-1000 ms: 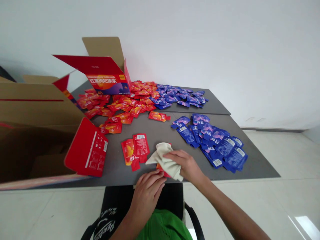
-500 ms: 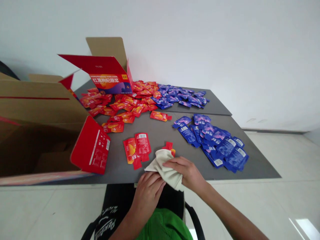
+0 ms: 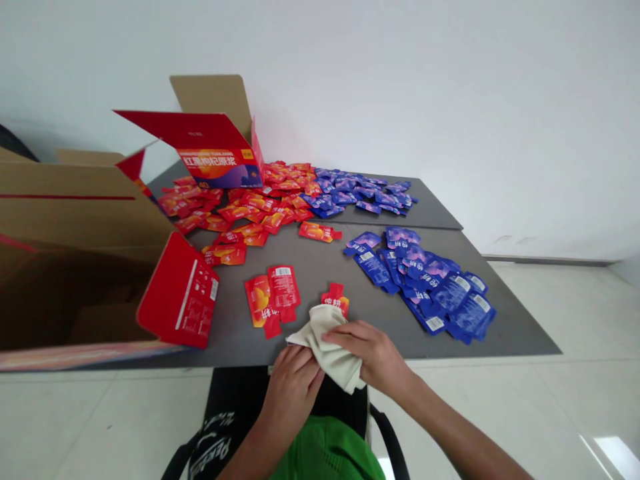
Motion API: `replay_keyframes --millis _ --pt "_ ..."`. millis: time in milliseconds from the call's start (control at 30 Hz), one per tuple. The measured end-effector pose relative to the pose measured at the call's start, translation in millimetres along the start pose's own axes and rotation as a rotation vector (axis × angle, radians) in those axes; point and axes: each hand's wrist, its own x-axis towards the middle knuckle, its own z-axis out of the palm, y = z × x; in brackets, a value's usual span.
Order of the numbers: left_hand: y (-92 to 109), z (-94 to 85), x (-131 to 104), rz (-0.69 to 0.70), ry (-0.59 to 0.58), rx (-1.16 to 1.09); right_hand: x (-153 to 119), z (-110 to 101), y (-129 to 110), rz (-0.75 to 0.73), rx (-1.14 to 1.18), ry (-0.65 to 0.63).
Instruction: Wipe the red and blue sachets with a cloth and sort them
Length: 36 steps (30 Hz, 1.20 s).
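While right hand (image 3: 377,353) grips cloth (image 3: 327,340) over red sachet (image 3: 335,299), left hand (image 3: 295,377) curled beside; blue sachets (image 3: 430,287) right.

Both arms are bare from the lower edge of the picture up to the wrists — no sleeves, no watch, no bracelet, no gloves. The left hand (image 3: 293,387) and the right hand (image 3: 377,353) carry no rings that can be seen; the nails are short and unpainted. Below them lies a bright green garment (image 3: 327,453), beside a black fabric (image 3: 220,427) printed with white lettering — too cropped to read.
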Motion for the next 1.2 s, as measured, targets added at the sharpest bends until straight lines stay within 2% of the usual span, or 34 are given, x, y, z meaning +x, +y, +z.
replay_keyframes --millis 67,167,233,300,367,433,500,567,633,733,800,867,933,1067,1133,1200 --pt "0 -0.5 1 0.008 -0.002 -0.02 11 2 18 0.044 0.005 0.045" --pt "-1 -0.5 1 0.015 0.016 -0.033 38 -8 50 0.135 -0.121 0.089" --pt "-1 -0.3 1 0.006 0.019 -0.032 50 -18 57 0.154 -0.19 0.121" --pt "0 -0.2 1 0.002 0.017 -0.038 49 -23 47 0.13 -0.187 0.178" --pt "0 -0.2 1 -0.003 0.012 -0.044 35 -22 26 0.084 -0.14 0.201" --pt "1 -0.4 0 -0.01 0.007 -0.031 16 -14 5 0.03 -0.108 0.116" --pt "1 -0.8 0 -0.017 0.002 -0.012 2 -4 -4 0.001 -0.068 0.023" --pt "0 -1.4 1 -0.016 -0.01 -0.015 1 4 2 0.016 -0.025 0.008" --pt "0 -2.1 1 -0.013 -0.021 -0.031 12 5 21 0.066 -0.025 0.045" --pt "1 -2.9 2 -0.007 -0.011 -0.033 41 -6 51 0.129 -0.144 0.083" --pt "2 -3.2 3 -0.015 -0.001 -0.028 54 -17 56 0.131 -0.195 0.129" --pt "3 -3.2 3 -0.02 0.005 -0.03 52 -25 46 0.114 -0.182 0.195" --pt "3 -2.8 2 -0.015 0.009 -0.031 38 -28 24 0.087 -0.139 0.219" --pt "1 -2.6 0 -0.023 -0.004 0.015 -1 -15 -12 0.03 -0.073 0.023" --pt "0 -3.4 0 -0.026 -0.022 0.026 -9 -5 -12 0.04 -0.028 -0.029" --pt "0 -4.4 1 -0.022 -0.042 0.004 -4 2 2 0.073 0.006 0.01"
